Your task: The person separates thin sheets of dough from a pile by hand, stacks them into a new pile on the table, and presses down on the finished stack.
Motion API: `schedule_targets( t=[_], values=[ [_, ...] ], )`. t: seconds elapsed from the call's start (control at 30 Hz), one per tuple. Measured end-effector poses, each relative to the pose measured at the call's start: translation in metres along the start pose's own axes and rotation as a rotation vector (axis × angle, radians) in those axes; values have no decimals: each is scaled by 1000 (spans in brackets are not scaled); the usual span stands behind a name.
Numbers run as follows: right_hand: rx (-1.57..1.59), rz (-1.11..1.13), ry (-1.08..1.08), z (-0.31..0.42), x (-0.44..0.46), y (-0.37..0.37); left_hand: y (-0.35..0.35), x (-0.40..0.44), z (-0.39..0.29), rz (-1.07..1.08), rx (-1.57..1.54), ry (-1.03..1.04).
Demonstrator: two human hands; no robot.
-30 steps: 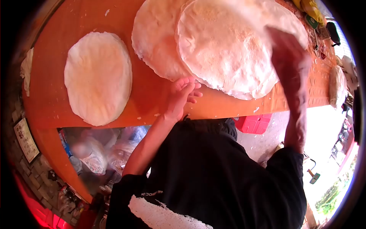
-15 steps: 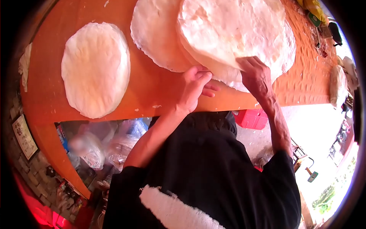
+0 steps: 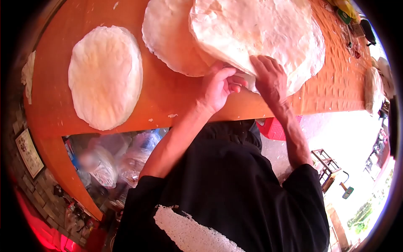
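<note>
A pile of large, thin, pale round sheets (image 3: 260, 29) lies at the top centre, its upper sheet overlapping another sheet (image 3: 172, 46) on the left. My right hand (image 3: 270, 77) lies over the near edge of the upper sheet with its fingers together, pressing or pinching that edge. My left hand (image 3: 220, 86) is beside it, palm up with curled fingers at the same edge; its fingertips are partly under the sheet. What it holds, if anything, is hidden. A separate oval stack (image 3: 105, 77) of pale sheets sits on the left.
The orange table (image 3: 168, 101) has a ridged surface at right. Below it are plastic bags (image 3: 103, 168) and a red crate (image 3: 273, 128). A wrapped bundle (image 3: 372, 92) lies at the right edge, with small items (image 3: 357, 31) at upper right.
My right hand has come from the far right to the near edge of the upper sheet, beside my left hand. The left hand has shifted right, and the sheet's near edge has shifted.
</note>
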State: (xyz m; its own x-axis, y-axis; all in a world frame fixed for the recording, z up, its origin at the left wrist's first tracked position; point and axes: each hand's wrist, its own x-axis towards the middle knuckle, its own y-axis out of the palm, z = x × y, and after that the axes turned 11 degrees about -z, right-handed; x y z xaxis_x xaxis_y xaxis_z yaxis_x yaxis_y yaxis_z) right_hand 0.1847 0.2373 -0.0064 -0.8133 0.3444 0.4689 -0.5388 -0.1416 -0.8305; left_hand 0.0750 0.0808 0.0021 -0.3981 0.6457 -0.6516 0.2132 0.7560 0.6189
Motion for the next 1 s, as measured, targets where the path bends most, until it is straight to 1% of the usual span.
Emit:
schedule_targets(
  t=[0.03, 0.07, 0.1, 0.13, 0.17, 0.2, 0.23, 0.3, 0.33, 0.37, 0.4, 0.43, 0.47, 0.5, 0.53, 0.57, 0.63, 0.7, 0.73, 0.77, 0.8, 0.83, 0.87, 0.9, 0.93, 1.0],
  values=[
    [39, 37, -31, -4, 5, -7, -6, -2, 0, -29, 38, -7],
    [17, 38, 0, -10, 16, -21, -13, -4, 0, -58, 76, -12],
    [23, -10, 22, -22, 30, -35, -20, -7, 1, -55, 80, -14],
    [-140, 10, 31, -20, 51, -59, -28, -13, 4, -81, 156, -18],
    [-45, -89, 111, -10, 71, -84, -34, -20, 6, -106, 232, -24],
    [-97, -113, 78, 2, 85, -103, -34, -27, 3, -138, 312, -43],
    [-150, -139, 44, 11, 92, -113, -35, -29, 5, -134, 314, -42],
    [-196, -67, -103, 20, 80, -105, -41, -31, 10, -279, 322, -7],
    [-146, 1, -59, 24, 70, -92, -41, -29, 10, -280, 315, -1],
    [-66, 78, -13, 23, 60, -76, -41, -27, 11, -220, 209, -24],
    [-42, 139, -18, 17, 48, -57, -41, -26, 14, -163, 103, -51],
    [-17, 203, -22, 14, 42, -45, -39, -27, 17, -171, 96, -53],
    [-13, 207, -26, 15, 42, -45, -34, -27, 18, -117, 53, -80],
    [-7, 154, -37, 16, 44, -46, -28, -24, 20, -61, 13, -105],
    [-1, 101, -47, 19, 48, -50, -26, -19, 25, -45, -20, -119],
    [-63, 76, -33, 26, 59, -62, -21, -17, 30, -48, -20, -127],
    [-51, 40, -32, 32, 63, -73, -4, -9, 35, -198, 87, -159],
    [-16, 128, -54, 38, 59, -72, 2, 2, 38, -158, 106, -160],
    [-20, 100, -89, 23, 52, -59, 6, 4, 37, -197, 112, -166],
    [-111, 142, -100, 2, 53, -52, 7, 5, 37, -235, 120, -177],
    [-138, 174, -25, -12, 66, -59, 4, 5, 41, -203, 121, -123],
    [-166, 207, 52, -19, 87, -78, 1, 4, 42, -201, 125, -131],
    [-286, 152, 150, -10, 113, -107, -2, 4, 40, -173, 127, -109],
    [-277, 63, 162, -24, 121, -124, -4, 5, 38, -142, 127, -85],
    [-266, -28, 171, -39, 128, -141, -5, 5, 38, -163, 127, -75],
    [-128, -158, 88, -62, 136, -169, -2, 1, 30, -138, 132, -67]
  ],
)
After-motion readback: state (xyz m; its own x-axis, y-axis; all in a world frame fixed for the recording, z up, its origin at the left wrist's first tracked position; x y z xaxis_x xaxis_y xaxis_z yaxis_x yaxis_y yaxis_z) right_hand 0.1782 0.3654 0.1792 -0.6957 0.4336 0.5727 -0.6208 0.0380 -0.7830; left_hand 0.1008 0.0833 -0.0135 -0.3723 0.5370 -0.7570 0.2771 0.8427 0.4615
